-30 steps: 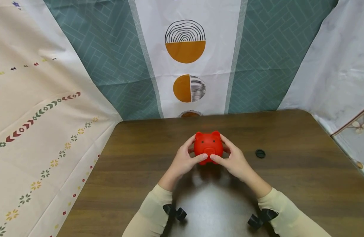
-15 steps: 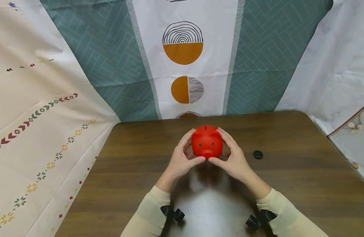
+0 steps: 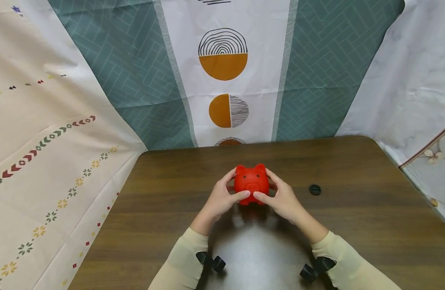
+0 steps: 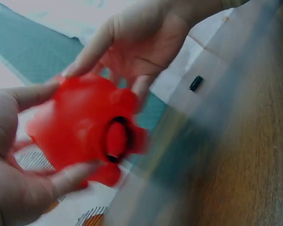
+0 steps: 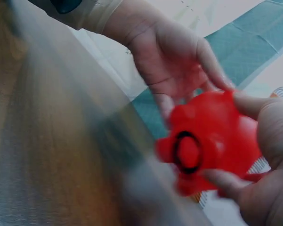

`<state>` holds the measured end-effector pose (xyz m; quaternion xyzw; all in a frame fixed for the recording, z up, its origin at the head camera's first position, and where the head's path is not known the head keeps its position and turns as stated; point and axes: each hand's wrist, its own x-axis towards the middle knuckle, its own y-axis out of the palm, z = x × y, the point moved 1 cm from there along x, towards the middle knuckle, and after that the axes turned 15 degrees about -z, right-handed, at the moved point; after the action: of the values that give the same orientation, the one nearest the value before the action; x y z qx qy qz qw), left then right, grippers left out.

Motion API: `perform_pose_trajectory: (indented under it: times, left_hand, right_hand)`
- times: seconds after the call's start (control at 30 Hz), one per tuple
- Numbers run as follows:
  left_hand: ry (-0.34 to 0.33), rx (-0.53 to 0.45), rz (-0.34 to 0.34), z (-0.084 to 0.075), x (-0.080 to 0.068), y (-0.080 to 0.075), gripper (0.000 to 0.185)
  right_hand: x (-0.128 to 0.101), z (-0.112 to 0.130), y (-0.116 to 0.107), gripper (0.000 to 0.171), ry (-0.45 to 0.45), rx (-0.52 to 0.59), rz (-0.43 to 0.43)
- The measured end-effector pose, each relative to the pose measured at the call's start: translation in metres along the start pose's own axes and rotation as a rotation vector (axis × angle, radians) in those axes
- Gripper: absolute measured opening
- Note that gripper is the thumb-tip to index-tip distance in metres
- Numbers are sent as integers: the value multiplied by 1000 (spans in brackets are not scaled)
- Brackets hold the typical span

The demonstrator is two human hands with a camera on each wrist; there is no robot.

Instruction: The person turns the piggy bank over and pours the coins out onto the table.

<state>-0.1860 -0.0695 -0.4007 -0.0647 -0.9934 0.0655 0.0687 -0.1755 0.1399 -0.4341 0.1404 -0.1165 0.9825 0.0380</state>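
Observation:
A red plastic piggy bank [image 3: 251, 182] is held between both hands over the middle of the brown table [image 3: 353, 225], its snout facing me. My left hand [image 3: 224, 195] grips its left side with the thumb under the snout. My right hand [image 3: 282, 197] grips the right side the same way. The left wrist view shows the bank's underside [image 4: 80, 127] with a black-ringed hole [image 4: 117, 140] and my left hand [image 4: 19, 183] around it. In the right wrist view the piggy bank [image 5: 221, 132] sits in my right hand [image 5: 268, 160]. I cannot tell whether its feet touch the table.
A small round black cap [image 3: 315, 189] lies on the table to the right of my hands, also seen as a black cap [image 4: 196, 83] from the left wrist. Patterned cloth backdrops [image 3: 222, 80] hang behind and beside the table.
Half a second ago the bank was raised and tipped forward so its top slot showed. It has since come down slightly and turned back upright, with both hands still around it.

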Motion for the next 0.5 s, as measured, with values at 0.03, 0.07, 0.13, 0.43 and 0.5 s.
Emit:
perform_pose_trajectory:
  times: [0.03, 0.07, 0.13, 0.43, 0.5]
  left_hand:
    - [59, -2, -5, 2, 2, 0, 79]
    - [122, -3, -11, 4, 3, 0, 80]
    - [196, 8, -27, 9, 7, 0, 81]
    - [5, 119, -29, 25, 8, 1, 76]
    - [1, 119, -34, 25, 7, 1, 76]
  right_hand:
    - [0, 2, 0, 83, -53, 8, -19]
    - [0, 4, 0, 84, -102, 17, -38]
    - [1, 10, -1, 84, -151, 25, -62]
    - [-4, 17, 1, 80, 72, 11, 7]
    - [-2, 8, 2, 80, 73, 8, 3]
